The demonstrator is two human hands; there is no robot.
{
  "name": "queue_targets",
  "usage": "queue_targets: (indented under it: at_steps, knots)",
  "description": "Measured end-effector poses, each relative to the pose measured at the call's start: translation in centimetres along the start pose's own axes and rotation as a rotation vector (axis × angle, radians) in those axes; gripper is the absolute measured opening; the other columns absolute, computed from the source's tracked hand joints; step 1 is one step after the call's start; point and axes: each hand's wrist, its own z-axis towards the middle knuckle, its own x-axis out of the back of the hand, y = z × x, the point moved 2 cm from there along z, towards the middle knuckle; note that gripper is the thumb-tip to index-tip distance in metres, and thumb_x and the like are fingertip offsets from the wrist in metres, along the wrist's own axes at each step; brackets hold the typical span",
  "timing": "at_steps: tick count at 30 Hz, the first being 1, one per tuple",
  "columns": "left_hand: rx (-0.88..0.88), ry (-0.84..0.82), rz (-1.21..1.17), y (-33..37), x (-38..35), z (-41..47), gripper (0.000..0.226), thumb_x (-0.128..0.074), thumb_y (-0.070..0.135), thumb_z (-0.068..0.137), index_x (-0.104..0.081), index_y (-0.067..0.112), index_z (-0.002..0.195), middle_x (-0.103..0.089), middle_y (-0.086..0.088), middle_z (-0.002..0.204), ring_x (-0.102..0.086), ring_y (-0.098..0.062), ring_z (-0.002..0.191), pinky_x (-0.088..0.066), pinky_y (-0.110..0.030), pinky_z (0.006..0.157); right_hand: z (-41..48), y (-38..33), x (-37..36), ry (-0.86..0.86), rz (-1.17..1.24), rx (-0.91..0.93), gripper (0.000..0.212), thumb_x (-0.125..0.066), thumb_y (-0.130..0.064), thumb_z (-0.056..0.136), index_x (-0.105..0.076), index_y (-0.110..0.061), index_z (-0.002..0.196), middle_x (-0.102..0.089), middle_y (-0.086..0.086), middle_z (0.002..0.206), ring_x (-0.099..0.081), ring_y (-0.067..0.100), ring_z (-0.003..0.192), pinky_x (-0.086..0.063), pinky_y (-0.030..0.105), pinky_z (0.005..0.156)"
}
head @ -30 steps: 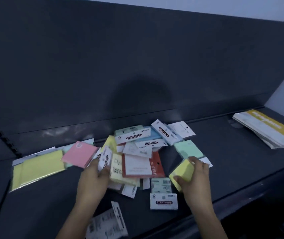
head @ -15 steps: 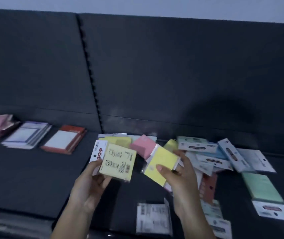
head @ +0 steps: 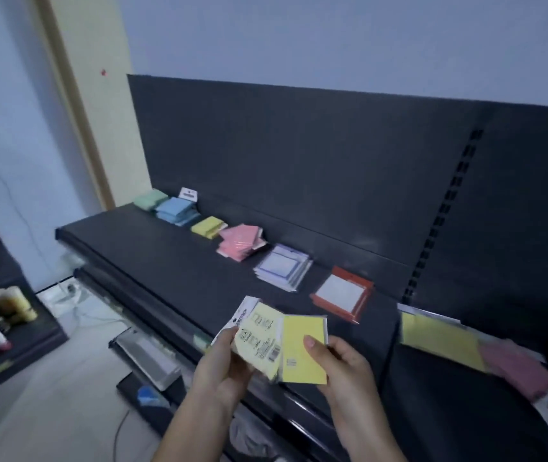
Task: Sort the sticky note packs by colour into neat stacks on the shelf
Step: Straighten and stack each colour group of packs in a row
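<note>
Fingers (head: 227, 340) of the L hand (head: 221, 361) are curled round a pale yellow pack (head: 261, 343), held w/ its printed, barcoded back up; a white header card (head: 242, 316) is seen at its upper-left edge. Fingers (head: 312, 346) of the R hand (head: 344, 368) are closed on a brighter yellow pack (head: 304, 361), thumb on the plain face. The two packs are held edge to edge, above the front of the dark shelf (head: 166, 258).

Along the shelf's back, six stacks are laid in a row, L to R: green stack (head: 151, 199), blue stack (head: 177, 210), yellow stack (head: 208, 226), pink stack (head: 240, 242), purple-bordered white stack (head: 282, 266), red-framed stack (head: 342, 293). The blue & pink ones are fanned, not squared. Further R, a large yellow pack (head: 439, 341) and a large pink pack (head: 519, 370) are seen overlapping, blurred.
</note>
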Motion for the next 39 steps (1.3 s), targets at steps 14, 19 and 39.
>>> queue_targets:
  at_steps: [14,19,39]
  knots:
    - [-0.298,-0.205,0.346,15.1,9.0,4.2,0.023,-0.045,-0.001,0.092,-0.060,0.006,0.109,-0.074,-0.008,0.095,-0.072,-0.019,0.079,-0.055,-0.023,0.055,4.1,5.7,-19.5,0.097,0.122,-0.029,0.011,-0.065,-0.009,0.084,-0.066,-0.001,0.092,-0.073,0.018,0.090,-0.068,0.027,0.082,-0.052,0.044,0.084]
    - [-0.388,-0.070,0.408,19.4,10.9,8.2,0.016,-0.050,0.009,0.094,-0.063,0.010,0.104,-0.075,-0.004,0.087,-0.071,-0.015,0.073,-0.053,-0.022,0.056,8.4,6.0,-21.3,0.106,0.105,-0.047,0.009,-0.066,-0.013,0.084,-0.067,-0.004,0.087,-0.073,0.012,0.080,-0.069,0.019,0.070,-0.055,0.038,0.069]
    - [-0.196,-0.328,0.804,28.6,-4.5,31.4,0.026,-0.041,-0.004,0.089,-0.062,0.007,0.100,-0.074,-0.005,0.086,-0.066,-0.015,0.075,-0.049,-0.024,0.061,31.3,3.4,-27.2,0.263,-0.013,0.099,0.011,-0.056,0.010,0.084,-0.062,0.003,0.080,-0.068,0.022,0.082,-0.064,0.029,0.077,-0.056,0.028,0.057]
